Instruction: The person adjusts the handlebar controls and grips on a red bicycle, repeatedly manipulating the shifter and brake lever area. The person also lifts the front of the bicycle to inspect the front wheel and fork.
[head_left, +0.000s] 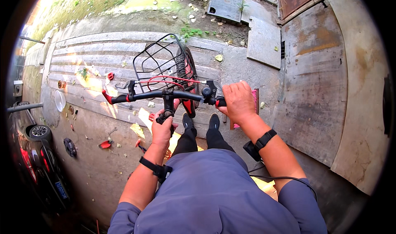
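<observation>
A small bicycle's black handlebar lies crosswise in front of me. My right hand is wrapped round its right grip, beside the brake lever and a round black bell-like part. My left hand is closed on the black stem below the bar's middle; part of it is hidden by the fingers. The left end carries a black and red grip, which no hand touches. Beyond the bar are a black wire basket, red cables and the front wheel.
A black car stands at the left. On the ground lie a white plastic bowl, a red part, a black part and a red pointed piece. Something pink stands beyond my right hand. Stone steps lie ahead.
</observation>
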A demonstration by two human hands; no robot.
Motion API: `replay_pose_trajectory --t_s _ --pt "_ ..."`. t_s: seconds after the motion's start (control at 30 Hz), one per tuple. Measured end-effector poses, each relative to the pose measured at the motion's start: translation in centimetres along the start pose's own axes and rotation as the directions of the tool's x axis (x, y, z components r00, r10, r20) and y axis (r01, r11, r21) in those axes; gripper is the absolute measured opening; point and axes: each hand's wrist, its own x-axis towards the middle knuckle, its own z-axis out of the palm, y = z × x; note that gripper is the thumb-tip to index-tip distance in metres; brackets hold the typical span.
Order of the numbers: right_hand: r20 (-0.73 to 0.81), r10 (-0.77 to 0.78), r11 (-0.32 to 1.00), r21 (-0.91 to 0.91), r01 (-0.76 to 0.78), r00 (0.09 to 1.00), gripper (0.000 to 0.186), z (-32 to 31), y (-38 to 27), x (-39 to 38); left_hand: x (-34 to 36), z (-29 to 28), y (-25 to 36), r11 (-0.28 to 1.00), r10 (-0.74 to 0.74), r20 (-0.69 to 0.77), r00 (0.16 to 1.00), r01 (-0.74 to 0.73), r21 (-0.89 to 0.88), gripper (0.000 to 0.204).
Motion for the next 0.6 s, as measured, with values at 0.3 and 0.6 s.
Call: replay_pose_trajectory --t_s 0.3,0.6 --pt "-0.023 -0.024 0.999 -0.048 0.023 0.999 0.055 0.83 0.09 -0.51 -0.2 0.08 0.38 1.0 0.002 0.01 1.0 -0.002 0.003 0.047" --pt "0.025 -0.001 1.0 -0.011 0.001 1.0 0.057 0.69 0.07 -0.62 -0.26 0.18 0.5 1.0 0.006 0.015 1.0 -0.007 0.02 0.048"
